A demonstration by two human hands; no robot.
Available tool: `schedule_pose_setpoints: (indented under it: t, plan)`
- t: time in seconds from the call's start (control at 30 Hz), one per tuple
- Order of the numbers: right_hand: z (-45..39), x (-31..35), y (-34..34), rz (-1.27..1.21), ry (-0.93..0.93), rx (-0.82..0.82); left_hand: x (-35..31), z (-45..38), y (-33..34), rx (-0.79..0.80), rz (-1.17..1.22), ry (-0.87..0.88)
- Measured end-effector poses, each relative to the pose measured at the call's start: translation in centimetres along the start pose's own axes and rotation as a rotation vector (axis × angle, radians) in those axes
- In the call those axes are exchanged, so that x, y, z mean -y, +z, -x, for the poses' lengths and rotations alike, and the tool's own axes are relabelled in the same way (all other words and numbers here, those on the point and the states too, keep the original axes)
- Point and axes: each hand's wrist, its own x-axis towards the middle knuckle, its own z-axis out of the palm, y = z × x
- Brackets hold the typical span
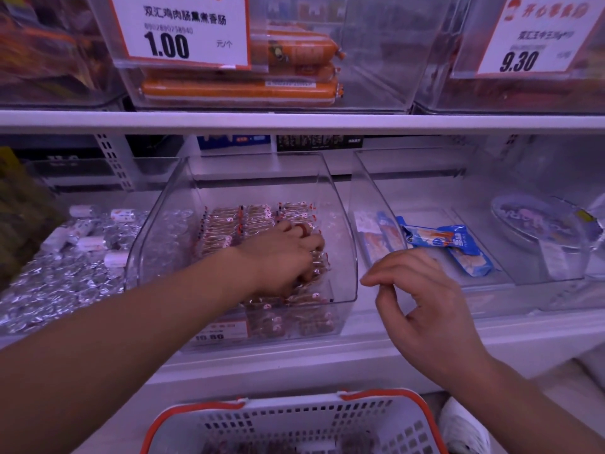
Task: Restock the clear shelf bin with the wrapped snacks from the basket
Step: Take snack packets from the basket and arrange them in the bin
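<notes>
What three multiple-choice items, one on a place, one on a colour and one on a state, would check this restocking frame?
1. Where is the left hand?
A. Inside the clear bin, on the wrapped snacks
B. In the basket
C. On the upper shelf

2. What colour is the basket's rim?
A. Blue
B. Orange-red
C. Green

3. What is the right hand doing?
A. Gripping a blue packet
B. Pressing a price tag
C. Hanging in front of the shelf, fingers loosely curled, holding nothing

Answers:
1. A, the forearm reaches over the bin's front wall and the hand lies on the packets.
2. B, the rim and handles are orange-red round a white mesh body.
3. C, nothing sits between its fingers, and the blue packets lie apart in the next bin.
</notes>
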Motion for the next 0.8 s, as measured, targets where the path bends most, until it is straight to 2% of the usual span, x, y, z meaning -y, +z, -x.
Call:
schedule_pose_setpoints:
  t: [0.1, 0.23, 0.5, 0.67, 0.8]
  plan:
    - [0.0, 0.3, 0.4, -0.01, -0.039, 0.031, -0.1, -0.2, 0.4, -0.072, -0.106, 0.021]
    - [0.1, 0.2, 0.7, -0.019, -0.045, 0.039, 0.4, -0.3, 0.2, -0.023, -0.058, 0.008]
    - [0.2, -0.3, 0.8, -0.004, -0.057, 0.036, 0.0, -0.3, 0.7, -0.097, -0.11, 0.051]
    - [0.3, -0.2, 0.8, -0.006, -0.056, 0.04, 0.9, 0.4, 0.6, -0.078, 0.085, 0.034]
    - [0.3, -0.3, 0.8, 0.004, -0.05, 0.046, 0.9, 1.2, 1.2, -0.079, 0.321, -0.069]
